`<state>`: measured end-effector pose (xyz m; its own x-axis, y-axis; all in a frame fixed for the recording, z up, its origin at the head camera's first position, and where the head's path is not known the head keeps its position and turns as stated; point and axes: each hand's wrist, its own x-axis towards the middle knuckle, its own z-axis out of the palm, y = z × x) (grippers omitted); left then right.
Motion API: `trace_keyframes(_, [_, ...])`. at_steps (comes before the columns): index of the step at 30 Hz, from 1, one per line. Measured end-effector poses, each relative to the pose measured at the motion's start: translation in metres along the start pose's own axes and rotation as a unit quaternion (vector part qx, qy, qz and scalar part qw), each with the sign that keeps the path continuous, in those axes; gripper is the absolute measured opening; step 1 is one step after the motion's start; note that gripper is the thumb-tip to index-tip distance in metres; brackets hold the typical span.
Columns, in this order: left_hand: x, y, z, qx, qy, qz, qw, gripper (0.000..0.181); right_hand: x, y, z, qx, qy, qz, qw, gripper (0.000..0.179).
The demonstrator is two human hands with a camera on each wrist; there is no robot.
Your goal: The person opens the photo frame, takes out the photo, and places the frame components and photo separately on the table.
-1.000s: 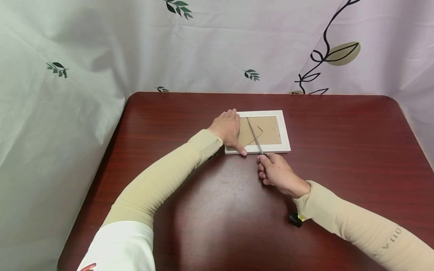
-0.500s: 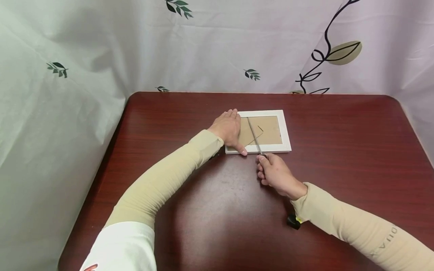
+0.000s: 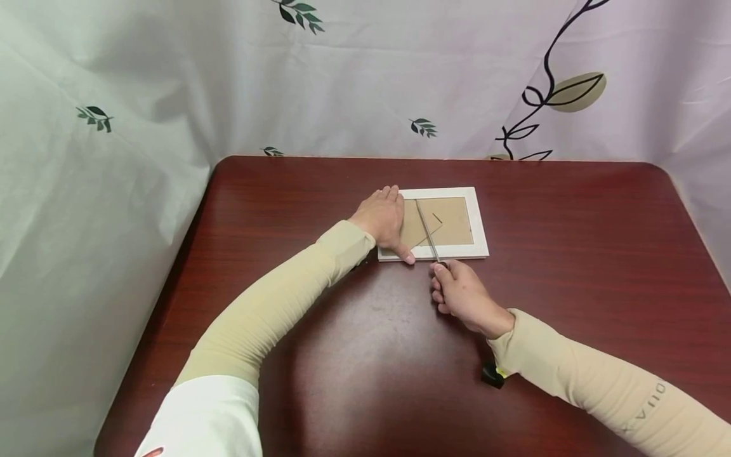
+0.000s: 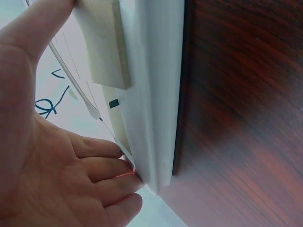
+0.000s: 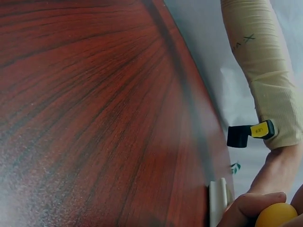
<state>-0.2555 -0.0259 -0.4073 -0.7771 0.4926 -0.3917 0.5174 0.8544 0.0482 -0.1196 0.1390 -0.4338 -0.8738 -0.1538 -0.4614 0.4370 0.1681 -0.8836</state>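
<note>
A white picture frame (image 3: 478, 223) lies on the table with its tan backing board (image 3: 455, 219) facing up. My left hand (image 3: 381, 219) rests flat on the frame's left end, fingers straight and thumb at the near edge. In my right hand (image 3: 465, 293) is a screwdriver, its thin metal shaft (image 3: 427, 230) crossing the board toward the far inner edge. The right wrist view shows the rounded yellow handle end (image 5: 276, 216) inside the curled fingers. In the left wrist view the flat blade (image 4: 93, 111) appears beside the board, near a small dark tab (image 4: 113, 103).
The dark red wooden table (image 3: 571, 254) has rounded far corners. Behind it hangs a pale curtain (image 3: 354, 82) printed with leaves. A black wrist camera (image 3: 492, 374) sits under the right forearm, close over the table.
Almost nothing differs. My right hand and forearm have shifted slightly left; the left hand and the frame stay in place.
</note>
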Motion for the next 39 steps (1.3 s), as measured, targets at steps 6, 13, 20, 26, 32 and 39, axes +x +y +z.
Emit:
trace_keyframes(6, [0.0002,-0.0005,0.0014,0.000,0.002,0.000,1.0000,0.148,0.0021,0.0030,0.0007,0.002,0.003,0.003,1.0000,0.026])
trace_keyframes(13, [0.0012,-0.0009,0.0016,0.001,0.000,0.001,1.0000,0.149,0.0017,0.0022,-0.0001,-0.005,0.002,0.000,1.0000,0.027])
trace_keyframes(20, [0.0007,-0.0002,0.0007,0.006,-0.001,0.002,1.0000,0.149,0.0009,0.0006,-0.0010,0.003,0.001,0.000,1.0000,0.026])
trace_keyframes(26, [0.0011,-0.0003,0.0013,0.014,-0.003,0.002,0.9999,0.149,0.0019,0.0011,-0.0016,0.001,0.000,0.001,1.0000,0.026])
trace_keyframes(32, [0.0017,-0.0018,0.0033,0.013,0.001,0.003,0.9999,0.149,0.0037,0.0033,-0.0016,0.000,-0.002,0.002,1.0000,0.027])
trace_keyframes(39, [0.0025,-0.0018,0.0022,0.011,0.002,0.001,0.9999,0.149,0.0053,0.0009,-0.0025,0.001,0.000,0.002,1.0000,0.026])
